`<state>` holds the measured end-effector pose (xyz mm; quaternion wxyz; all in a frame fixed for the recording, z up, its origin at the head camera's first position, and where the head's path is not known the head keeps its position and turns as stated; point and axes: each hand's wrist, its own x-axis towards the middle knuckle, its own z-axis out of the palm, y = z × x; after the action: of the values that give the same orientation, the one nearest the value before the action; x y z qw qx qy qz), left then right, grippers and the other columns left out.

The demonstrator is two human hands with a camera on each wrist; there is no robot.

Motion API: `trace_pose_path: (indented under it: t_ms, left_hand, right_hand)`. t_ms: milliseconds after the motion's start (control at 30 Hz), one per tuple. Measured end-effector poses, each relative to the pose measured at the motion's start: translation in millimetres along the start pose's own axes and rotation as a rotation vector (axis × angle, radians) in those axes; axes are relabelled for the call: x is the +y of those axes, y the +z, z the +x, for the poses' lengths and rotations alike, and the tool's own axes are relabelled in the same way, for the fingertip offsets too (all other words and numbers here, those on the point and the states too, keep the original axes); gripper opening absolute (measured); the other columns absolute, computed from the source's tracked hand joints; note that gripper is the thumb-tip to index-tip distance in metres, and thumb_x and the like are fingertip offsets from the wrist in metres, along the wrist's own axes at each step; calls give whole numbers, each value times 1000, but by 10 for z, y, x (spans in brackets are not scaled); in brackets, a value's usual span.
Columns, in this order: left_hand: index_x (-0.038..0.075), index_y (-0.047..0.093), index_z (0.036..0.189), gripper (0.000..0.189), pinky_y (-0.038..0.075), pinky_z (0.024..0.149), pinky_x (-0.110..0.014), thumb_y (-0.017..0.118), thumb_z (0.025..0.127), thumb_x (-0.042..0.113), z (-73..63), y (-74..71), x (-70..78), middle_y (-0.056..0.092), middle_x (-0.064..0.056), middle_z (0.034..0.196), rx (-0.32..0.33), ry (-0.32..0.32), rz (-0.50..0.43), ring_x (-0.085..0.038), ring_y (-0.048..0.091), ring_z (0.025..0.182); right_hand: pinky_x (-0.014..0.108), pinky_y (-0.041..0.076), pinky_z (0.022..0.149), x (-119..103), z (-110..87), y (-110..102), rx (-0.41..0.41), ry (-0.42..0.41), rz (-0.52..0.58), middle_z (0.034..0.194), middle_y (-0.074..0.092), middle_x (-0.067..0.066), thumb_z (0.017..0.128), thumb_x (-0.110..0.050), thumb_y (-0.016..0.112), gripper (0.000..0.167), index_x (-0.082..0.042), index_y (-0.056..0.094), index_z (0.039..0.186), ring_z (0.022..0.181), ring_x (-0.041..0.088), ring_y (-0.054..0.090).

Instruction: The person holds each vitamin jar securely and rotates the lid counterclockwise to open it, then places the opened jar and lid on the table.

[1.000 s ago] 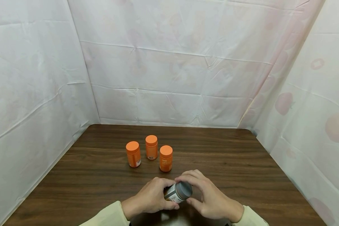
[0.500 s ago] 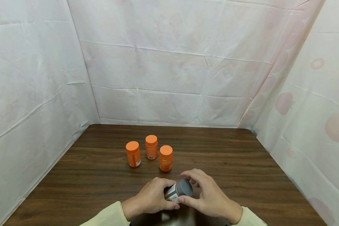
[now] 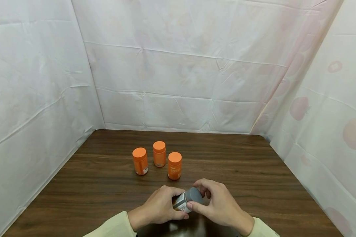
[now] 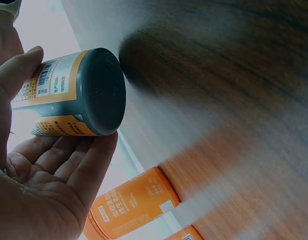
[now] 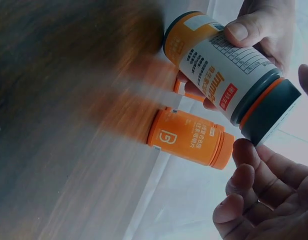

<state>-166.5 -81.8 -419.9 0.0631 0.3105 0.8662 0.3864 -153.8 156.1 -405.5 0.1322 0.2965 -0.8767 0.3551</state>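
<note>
My left hand (image 3: 161, 204) grips a pill bottle (image 4: 59, 90) with a dark grey base and a white and orange label, tilted above the tabletop. Its grey cap (image 3: 194, 195) points up and to the right, and an orange band shows under the cap in the right wrist view. My right hand (image 3: 218, 202) bends round the cap, thumb on the near side and forefinger at the far edge. In the right wrist view, a fingertip (image 5: 246, 150) meets the cap's rim, with the other fingers curled below it.
Beyond the hands stand three orange bottles with orange caps: a left one (image 3: 140, 161), a back one (image 3: 159, 154) and a right one (image 3: 174, 166), the closest to the held bottle. The dark wooden table (image 3: 240, 158) meets white patterned sheets (image 3: 178, 79) on three sides.
My right hand's fingers have lifted off the cap top and come round its side, the thumb shifting left onto the near side. The left hand and the orange bottles stay put.
</note>
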Motion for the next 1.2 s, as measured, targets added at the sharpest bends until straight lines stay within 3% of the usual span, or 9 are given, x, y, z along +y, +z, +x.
trace_pose_path:
  t_ms: [300,767,1200]
  left_hand:
    - [33,74,110,37,50,63,-21,91,77,37,1,5,-12,65,23,87,0,8,2,3,60,73]
    - [34,74,110,38,50,62,-21,92,77,38,-5,11,-17,65,23,87,6,6,13,2,60,71]
    - [32,74,113,40,51,64,-21,91,78,36,-4,-2,-20,66,23,90,-14,7,-17,2,61,74]
  right_hand:
    - [22,46,59,4,7,7,-27,21,31,81,60,-16,85,-54,80,35,-29,67,106,68,8,55]
    - [24,48,63,26,12,0,-39,-37,34,86,60,-16,87,-50,80,33,-28,68,108,72,6,55]
    - [27,50,68,7,14,-48,-61,-85,62,94,61,-16,87,-44,82,38,-26,68,117,80,12,59]
